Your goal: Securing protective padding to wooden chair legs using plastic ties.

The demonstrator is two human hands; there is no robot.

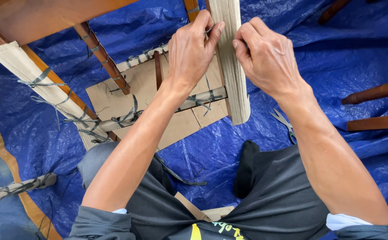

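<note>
An upturned wooden chair frame lies on a blue tarp (345, 53). One of its legs (232, 71) is wrapped in pale corrugated cardboard and points toward me. My left hand (192, 51) pinches a thin grey strap at the top left side of this wrapped leg. From the right side my right hand (267, 55) presses its fingertips onto the same leg. Another cardboard-wrapped leg (38, 84) at the left is bound with knotted grey straps.
A flat cardboard sheet (140, 89) lies under the chair rungs (103, 55). Scissors (285, 124) rest on the tarp by my right forearm. Dark wooden chair legs (376, 93) stick in from the right. A loose strap (178, 175) lies near my knee.
</note>
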